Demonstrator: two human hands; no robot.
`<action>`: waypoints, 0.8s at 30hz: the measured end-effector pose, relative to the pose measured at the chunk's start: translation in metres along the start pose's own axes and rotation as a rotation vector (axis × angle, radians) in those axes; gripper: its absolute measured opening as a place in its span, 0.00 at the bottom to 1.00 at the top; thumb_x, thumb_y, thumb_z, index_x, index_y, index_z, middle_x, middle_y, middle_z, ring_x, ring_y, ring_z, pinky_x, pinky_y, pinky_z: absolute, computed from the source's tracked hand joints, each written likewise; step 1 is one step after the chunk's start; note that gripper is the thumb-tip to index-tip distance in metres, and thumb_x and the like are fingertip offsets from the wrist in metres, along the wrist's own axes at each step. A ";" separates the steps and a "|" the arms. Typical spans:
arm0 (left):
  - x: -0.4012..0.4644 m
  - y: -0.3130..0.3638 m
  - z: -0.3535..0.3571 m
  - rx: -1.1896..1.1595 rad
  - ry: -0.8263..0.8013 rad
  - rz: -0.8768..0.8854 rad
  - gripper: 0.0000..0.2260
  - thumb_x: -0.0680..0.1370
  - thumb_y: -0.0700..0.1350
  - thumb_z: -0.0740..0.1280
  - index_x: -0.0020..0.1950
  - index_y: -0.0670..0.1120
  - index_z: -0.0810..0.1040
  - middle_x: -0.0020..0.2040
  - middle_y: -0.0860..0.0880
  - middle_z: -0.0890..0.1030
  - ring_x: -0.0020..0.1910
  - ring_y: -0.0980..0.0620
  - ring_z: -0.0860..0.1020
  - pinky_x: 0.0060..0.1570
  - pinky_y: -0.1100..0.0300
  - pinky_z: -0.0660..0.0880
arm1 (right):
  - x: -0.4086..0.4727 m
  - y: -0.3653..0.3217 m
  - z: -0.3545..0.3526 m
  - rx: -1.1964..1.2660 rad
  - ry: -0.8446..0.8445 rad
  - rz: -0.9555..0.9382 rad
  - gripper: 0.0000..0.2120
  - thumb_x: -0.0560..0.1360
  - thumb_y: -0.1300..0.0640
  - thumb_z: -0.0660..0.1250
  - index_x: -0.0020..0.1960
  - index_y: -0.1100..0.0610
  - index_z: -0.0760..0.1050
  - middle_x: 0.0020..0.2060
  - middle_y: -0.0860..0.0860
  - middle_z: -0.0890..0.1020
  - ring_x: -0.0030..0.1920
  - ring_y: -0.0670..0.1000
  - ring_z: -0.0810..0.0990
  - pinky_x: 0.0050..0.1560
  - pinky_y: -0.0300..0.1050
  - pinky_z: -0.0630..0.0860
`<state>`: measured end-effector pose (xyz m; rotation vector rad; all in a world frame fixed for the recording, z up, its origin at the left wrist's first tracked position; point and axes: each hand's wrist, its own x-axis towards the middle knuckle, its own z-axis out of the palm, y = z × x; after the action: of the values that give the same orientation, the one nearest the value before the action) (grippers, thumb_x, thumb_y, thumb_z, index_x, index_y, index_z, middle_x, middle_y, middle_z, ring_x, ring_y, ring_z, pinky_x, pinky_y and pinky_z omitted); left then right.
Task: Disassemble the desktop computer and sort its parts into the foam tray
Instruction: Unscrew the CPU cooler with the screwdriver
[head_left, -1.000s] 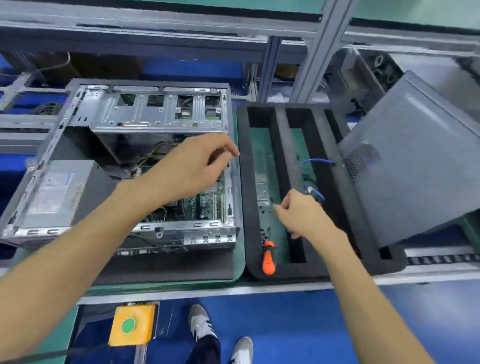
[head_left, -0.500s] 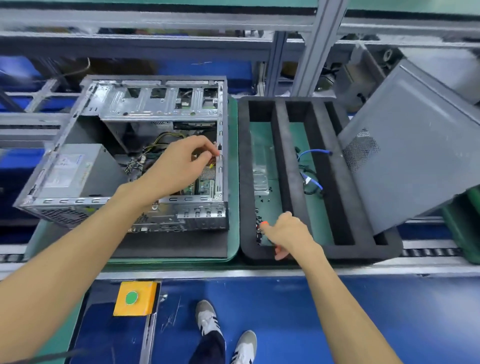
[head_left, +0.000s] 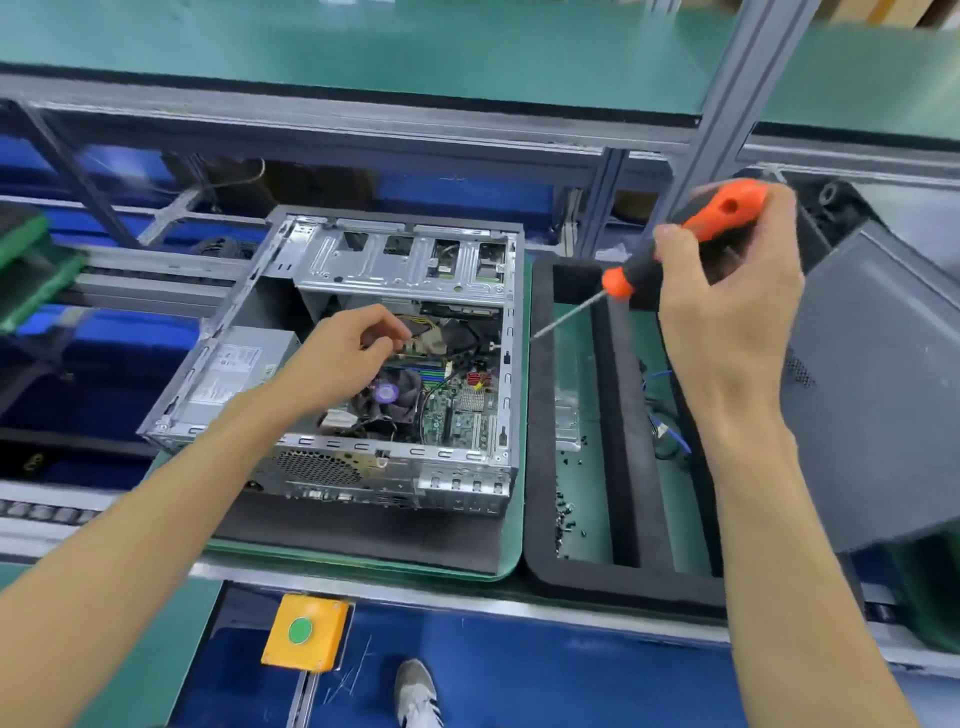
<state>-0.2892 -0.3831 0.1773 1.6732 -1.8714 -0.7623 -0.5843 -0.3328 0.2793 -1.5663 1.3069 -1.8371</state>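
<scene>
The open desktop computer case (head_left: 363, 457) lies on its side on a green mat, its motherboard, CPU fan (head_left: 387, 392) and power supply (head_left: 234, 374) exposed. My left hand (head_left: 348, 353) reaches inside and pinches the cables near the drive cage. My right hand (head_left: 727, 312) grips an orange and black screwdriver (head_left: 691, 239), raised above the black foam tray (head_left: 623, 415); its tip points at the case's right edge. The tray holds a metal bracket (head_left: 567, 415), blue cables (head_left: 670, 431) and several small screws (head_left: 563, 514).
The grey side panel (head_left: 878, 395) leans across the tray's right side. A yellow box with a green button (head_left: 304, 631) hangs below the bench's front edge. Aluminium frame posts (head_left: 727, 104) rise behind. A green tray (head_left: 26, 270) sits far left.
My right hand picked the screwdriver up out of the tray and lifted it toward the case's right edge. My left hand stayed inside the case near the cables.
</scene>
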 end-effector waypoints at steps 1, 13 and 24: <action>0.003 -0.005 -0.004 0.022 0.006 -0.004 0.12 0.80 0.39 0.63 0.49 0.56 0.79 0.45 0.60 0.82 0.44 0.59 0.80 0.41 0.62 0.77 | 0.005 -0.004 0.010 0.035 -0.016 -0.031 0.08 0.76 0.64 0.65 0.49 0.56 0.66 0.36 0.47 0.76 0.34 0.47 0.84 0.31 0.35 0.77; 0.030 -0.049 0.024 0.515 -0.415 0.131 0.36 0.71 0.58 0.74 0.76 0.48 0.67 0.72 0.49 0.70 0.70 0.46 0.69 0.69 0.48 0.67 | -0.026 0.066 0.139 -0.149 -0.413 0.148 0.09 0.76 0.54 0.65 0.50 0.52 0.65 0.32 0.47 0.77 0.33 0.52 0.84 0.37 0.62 0.81; 0.038 -0.070 0.035 0.545 -0.471 0.131 0.40 0.71 0.64 0.70 0.79 0.53 0.59 0.71 0.54 0.67 0.72 0.49 0.64 0.73 0.39 0.56 | -0.032 0.089 0.153 -0.202 -0.335 0.122 0.09 0.74 0.52 0.65 0.48 0.43 0.65 0.35 0.51 0.77 0.32 0.59 0.83 0.34 0.62 0.79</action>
<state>-0.2680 -0.4241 0.1033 1.7553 -2.6805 -0.6705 -0.4579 -0.4111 0.1785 -1.7613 1.4234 -1.3325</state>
